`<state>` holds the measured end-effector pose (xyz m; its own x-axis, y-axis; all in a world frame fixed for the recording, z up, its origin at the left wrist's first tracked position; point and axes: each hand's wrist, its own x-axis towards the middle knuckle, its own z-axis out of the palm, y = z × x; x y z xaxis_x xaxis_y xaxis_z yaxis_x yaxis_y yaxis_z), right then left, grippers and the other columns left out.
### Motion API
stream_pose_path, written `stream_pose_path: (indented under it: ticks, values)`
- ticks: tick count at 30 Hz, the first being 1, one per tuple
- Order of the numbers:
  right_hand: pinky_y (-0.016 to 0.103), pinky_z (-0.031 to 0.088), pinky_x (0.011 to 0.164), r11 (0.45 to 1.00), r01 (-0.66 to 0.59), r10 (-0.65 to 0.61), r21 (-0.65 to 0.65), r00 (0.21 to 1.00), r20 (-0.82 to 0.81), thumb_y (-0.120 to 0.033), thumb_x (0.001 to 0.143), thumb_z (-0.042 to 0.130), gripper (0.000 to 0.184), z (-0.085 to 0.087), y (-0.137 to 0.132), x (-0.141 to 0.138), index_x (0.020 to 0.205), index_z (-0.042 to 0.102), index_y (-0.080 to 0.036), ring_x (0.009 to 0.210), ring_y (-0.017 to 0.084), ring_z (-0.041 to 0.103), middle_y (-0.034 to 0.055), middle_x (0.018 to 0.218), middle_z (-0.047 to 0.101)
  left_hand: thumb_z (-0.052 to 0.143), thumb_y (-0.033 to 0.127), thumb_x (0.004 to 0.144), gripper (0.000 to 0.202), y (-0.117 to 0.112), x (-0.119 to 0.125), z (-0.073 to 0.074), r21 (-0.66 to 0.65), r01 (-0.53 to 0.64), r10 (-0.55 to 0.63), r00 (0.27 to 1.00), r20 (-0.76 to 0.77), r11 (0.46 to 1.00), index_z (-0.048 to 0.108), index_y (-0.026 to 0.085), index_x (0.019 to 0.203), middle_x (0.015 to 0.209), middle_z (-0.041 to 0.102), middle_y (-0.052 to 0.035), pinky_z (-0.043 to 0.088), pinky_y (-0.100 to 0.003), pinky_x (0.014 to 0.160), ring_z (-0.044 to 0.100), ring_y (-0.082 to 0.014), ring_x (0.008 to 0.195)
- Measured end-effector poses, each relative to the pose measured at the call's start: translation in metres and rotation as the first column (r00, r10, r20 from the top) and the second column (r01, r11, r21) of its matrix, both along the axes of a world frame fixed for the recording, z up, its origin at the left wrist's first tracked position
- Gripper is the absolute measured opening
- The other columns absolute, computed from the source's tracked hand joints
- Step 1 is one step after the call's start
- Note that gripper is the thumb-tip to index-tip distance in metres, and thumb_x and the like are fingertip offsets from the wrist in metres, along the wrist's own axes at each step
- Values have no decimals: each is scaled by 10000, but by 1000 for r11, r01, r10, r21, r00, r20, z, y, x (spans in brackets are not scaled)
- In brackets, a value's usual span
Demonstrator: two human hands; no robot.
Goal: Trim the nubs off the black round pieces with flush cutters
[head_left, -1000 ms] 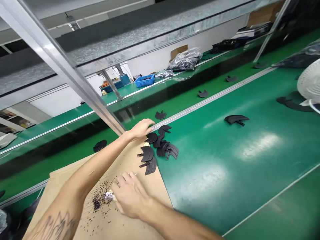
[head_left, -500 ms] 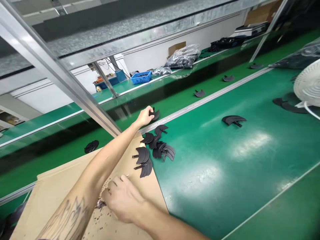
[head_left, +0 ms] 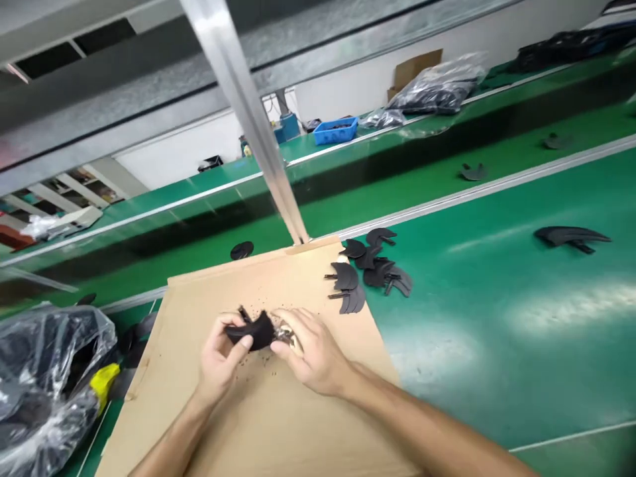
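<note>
My left hand (head_left: 218,358) is closed on a black fan-shaped plastic part (head_left: 251,330), holding it over a sheet of brown cardboard (head_left: 209,424). Touching that part's right edge, my right hand (head_left: 311,351) pinches a small metallic tool (head_left: 284,334). Tiny black shavings lie scattered on the cardboard beneath both hands. A pile of several similar black parts (head_left: 368,271) rests at the cardboard's far right corner and on the green table (head_left: 497,318).
An aluminium post (head_left: 251,119) rises behind the cardboard. A clear bag of dark parts (head_left: 44,371) sits at the left with a yellow item (head_left: 104,383). Single black parts (head_left: 569,236) lie on the table and belt (head_left: 472,172). A blue bin (head_left: 336,130) stands far back.
My left hand took a black part from the belt beyond the pile and brought it back over the cardboard to meet my right hand. The camera view swung left.
</note>
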<state>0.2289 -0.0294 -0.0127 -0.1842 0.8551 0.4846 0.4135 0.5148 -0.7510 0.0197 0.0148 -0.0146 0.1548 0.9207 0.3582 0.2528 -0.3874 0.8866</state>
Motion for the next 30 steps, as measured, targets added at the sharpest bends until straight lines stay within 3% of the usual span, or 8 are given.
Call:
stream_pose_path:
  ticks: [2, 4, 8, 13, 23, 30]
  values:
    - [312, 430, 740, 991, -67, 49, -117, 987, -151, -319, 979, 529, 131, 5, -7, -7, 908, 540, -210, 789, 184, 513, 29, 848, 593, 717, 419, 862, 273, -17, 0, -12, -66, 75, -73, 997, 38, 995, 549, 217, 936, 805, 530, 6, 443, -250, 628, 526, -148, 713]
    - [281, 389, 652, 959, -138, 78, -246, 968, -237, -326, 975, 523, 247, 11, -12, -10, 759, 462, -223, 686, 151, 441, -19, 712, 476, 698, 405, 882, 262, -29, 3, -14, -98, 175, -166, 982, 91, 980, 527, 210, 916, 761, 507, 18, 408, -229, 594, 488, -126, 661]
    - [262, 368, 614, 866, -255, 89, -431, 925, -370, -441, 961, 566, 314, 23, -10, -10, 759, 487, -215, 658, 133, 388, -31, 706, 422, 681, 390, 902, 265, -34, 5, -5, -132, 333, -302, 929, 213, 934, 494, 204, 922, 747, 490, 26, 368, -218, 574, 440, -103, 622]
    - [268, 376, 616, 782, -258, 36, -567, 927, -373, -549, 901, 643, 400, 22, -5, -10, 732, 504, -214, 654, 136, 365, -31, 695, 402, 688, 347, 904, 239, -30, 0, 1, -69, 371, -337, 894, 295, 926, 511, 191, 946, 773, 501, 21, 369, -210, 577, 448, -94, 641]
    - [259, 354, 582, 772, -243, 10, -587, 929, -371, -521, 892, 669, 396, 22, -3, -11, 707, 515, -206, 633, 127, 330, -33, 680, 370, 663, 315, 922, 193, -28, 3, -1, -149, 392, -313, 870, 380, 908, 523, 190, 964, 783, 501, 25, 362, -203, 561, 438, -86, 630]
    - [254, 422, 609, 768, -189, -57, -611, 931, -360, -562, 828, 721, 407, 16, -1, -10, 705, 589, -197, 653, 136, 423, -15, 685, 459, 667, 382, 918, 248, -25, 4, -7, -201, 386, -302, 887, 350, 901, 516, 188, 959, 779, 496, 26, 364, -209, 562, 434, -85, 625]
